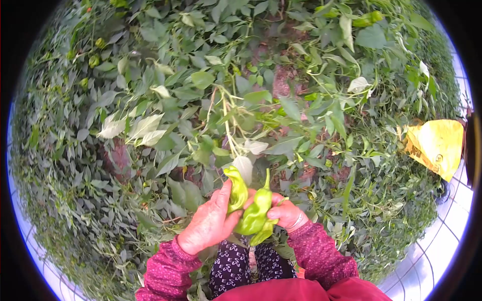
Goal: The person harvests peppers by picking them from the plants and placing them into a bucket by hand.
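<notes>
Holding green peppers close together, both hands meet low in the middle of the scene, just above the knees (232,268) and in front of the leafy plants (183,93). The left hand (208,223) is narrowed round the left pepper (238,189), which stands roughly upright and curls at its top. The right hand (287,214) is closed on the right pepper (257,210), thumb against its side, stem (267,177) pointing to the far side. A lower pepper (263,234) hangs beneath, partly hidden; which fingers bear it, I cannot tell

The peppers look light, with thin, glossy walls that probably give a little under the thumb and may slip if wet. A hard squeeze could crack them, and the stems might snap, so the sound hold is round the broad shoulder, with flat fingers and light pressure

Away to the right, a yellow bag (436,144) sits beside the foliage. More peppers show among the leaves, at far right (368,19) and far left (94,60)
</notes>
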`<state>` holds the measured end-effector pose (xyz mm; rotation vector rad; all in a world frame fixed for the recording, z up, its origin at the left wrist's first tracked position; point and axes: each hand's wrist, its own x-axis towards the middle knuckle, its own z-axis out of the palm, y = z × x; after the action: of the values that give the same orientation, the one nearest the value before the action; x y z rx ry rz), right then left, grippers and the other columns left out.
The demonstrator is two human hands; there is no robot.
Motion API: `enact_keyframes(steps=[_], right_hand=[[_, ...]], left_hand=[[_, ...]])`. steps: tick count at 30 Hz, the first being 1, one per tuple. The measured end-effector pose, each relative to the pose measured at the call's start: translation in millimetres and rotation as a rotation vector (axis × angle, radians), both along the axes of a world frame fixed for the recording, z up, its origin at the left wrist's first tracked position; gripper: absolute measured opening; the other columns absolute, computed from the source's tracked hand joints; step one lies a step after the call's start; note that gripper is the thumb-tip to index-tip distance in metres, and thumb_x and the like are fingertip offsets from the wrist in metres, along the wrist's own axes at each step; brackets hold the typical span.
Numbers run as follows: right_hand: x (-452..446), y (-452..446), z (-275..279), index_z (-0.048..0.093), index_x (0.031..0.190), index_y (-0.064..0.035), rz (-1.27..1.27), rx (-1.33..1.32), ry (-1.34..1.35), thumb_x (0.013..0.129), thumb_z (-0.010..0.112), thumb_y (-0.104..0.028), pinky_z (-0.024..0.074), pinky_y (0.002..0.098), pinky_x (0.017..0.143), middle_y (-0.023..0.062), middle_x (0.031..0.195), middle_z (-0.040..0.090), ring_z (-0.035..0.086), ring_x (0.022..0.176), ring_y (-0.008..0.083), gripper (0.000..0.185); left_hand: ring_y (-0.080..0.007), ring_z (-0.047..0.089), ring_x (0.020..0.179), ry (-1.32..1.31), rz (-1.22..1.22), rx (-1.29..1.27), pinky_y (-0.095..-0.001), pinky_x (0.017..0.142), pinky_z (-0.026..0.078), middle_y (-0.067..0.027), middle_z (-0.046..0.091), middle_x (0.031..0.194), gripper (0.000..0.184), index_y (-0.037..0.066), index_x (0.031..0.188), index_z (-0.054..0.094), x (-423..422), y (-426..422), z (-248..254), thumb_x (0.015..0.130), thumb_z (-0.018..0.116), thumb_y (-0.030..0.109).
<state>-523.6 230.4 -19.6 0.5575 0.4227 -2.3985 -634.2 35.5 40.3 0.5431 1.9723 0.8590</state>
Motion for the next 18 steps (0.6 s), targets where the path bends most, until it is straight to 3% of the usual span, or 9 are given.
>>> enact_keyframes(steps=[4,7,8,9,11,12,13,15,18], right_hand=[[15,6,-5,0.051,0.123,0.0015,-0.005,-0.031,0.006,0.073,0.069,-0.026,0.0377,0.0373,0.101,0.011,0.118,0.058,0.053,0.114,0.0224,0.061],[20,12,-10,0.052,0.121,0.002,-0.081,0.012,-0.043,0.074,0.068,-0.032,0.0379,0.0393,0.101,0.0145,0.124,0.054,0.051,0.116,0.0246,0.061],[15,14,-5,0.052,0.12,0.0026,-0.159,0.046,-0.001,0.075,0.066,-0.039,0.0372,0.042,0.101,0.0183,0.131,0.047,0.049,0.119,0.0281,0.063],[14,16,-7,0.052,0.12,0.0028,-0.202,0.023,0.008,0.075,0.065,-0.039,0.0367,0.0427,0.102,0.019,0.133,0.045,0.048,0.12,0.0291,0.063],[16,16,-15,0.053,0.119,0.0032,-0.285,-0.024,0.027,0.076,0.065,-0.041,0.0355,0.0442,0.103,0.0203,0.137,0.041,0.047,0.121,0.031,0.063],[17,18,-16,0.053,0.119,0.0029,-0.277,-0.002,0.018,0.075,0.065,-0.041,0.0347,0.0448,0.103,0.0188,0.136,0.042,0.045,0.123,0.0311,0.063],[12,19,-13,0.053,0.12,0.0029,-0.261,0.047,0.032,0.075,0.065,-0.041,0.0344,0.0446,0.103,0.0181,0.137,0.042,0.045,0.123,0.0309,0.064],[-8,27,4,0.052,0.121,0.0028,-0.225,0.144,0.056,0.075,0.066,-0.042,0.0339,0.0441,0.104,0.0167,0.137,0.042,0.045,0.123,0.0304,0.065],[-47,47,14,0.049,0.124,0.0022,-0.376,0.406,0.167,0.08,0.063,-0.034,0.0353,0.0414,0.103,0.0138,0.135,0.045,0.047,0.121,0.028,0.059]], left_hand=[[-0.0402,0.058,0.095,-0.082,-0.271,-0.083,-0.0428,0.083,0.048,-0.0267,0.055,0.109,0.061,-0.002,0.135,0.031,-18,18,9,0.085,0.059,0.019],[-0.0358,0.061,0.092,-0.124,-0.348,0.051,-0.0401,0.081,0.05,-0.0207,0.06,0.102,0.05,0.001,0.128,0.046,-47,28,2,0.085,0.06,0.022],[-0.0302,0.063,0.094,-0.127,-0.228,0.163,-0.0357,0.08,0.05,-0.0164,0.064,0.097,0.032,0.002,0.112,0.059,-64,30,-8,0.084,0.061,0.018],[-0.0284,0.063,0.094,-0.114,-0.031,0.226,-0.0357,0.081,0.05,-0.0169,0.064,0.098,0.032,0.001,0.112,0.059,-77,36,-23,0.085,0.061,0.017],[-0.0316,0.059,0.101,0.411,-0.015,0.225,-0.0373,0.088,0.047,-0.0178,0.061,0.106,0.038,0.001,0.117,0.056,-111,62,-45,0.081,0.062,0.013],[-0.0328,0.051,0.114,0.507,-0.107,0.172,-0.0398,0.094,0.043,-0.0173,0.056,0.116,0.043,0.004,0.121,0.052,-126,76,-54,0.081,0.062,0.012],[-0.0336,0.044,0.12,0.796,-0.287,0.047,-0.0427,0.097,0.04,-0.0159,0.051,0.123,0.047,0.006,0.123,0.051,-135,92,-62,0.08,0.064,0.02],[-0.0338,0.042,0.12,0.879,-0.34,-0.144,-0.0458,0.098,0.039,-0.0158,0.051,0.121,0.052,0.008,0.123,0.051,-135,101,-104,0.078,0.066,0.03],[-0.0292,0.048,0.116,0.504,-0.675,-0.73,-0.0488,0.092,0.04,-0.0129,0.054,0.116,0.041,0.01,0.114,0.058,-136,90,-129,0.08,0.063,0.032]])
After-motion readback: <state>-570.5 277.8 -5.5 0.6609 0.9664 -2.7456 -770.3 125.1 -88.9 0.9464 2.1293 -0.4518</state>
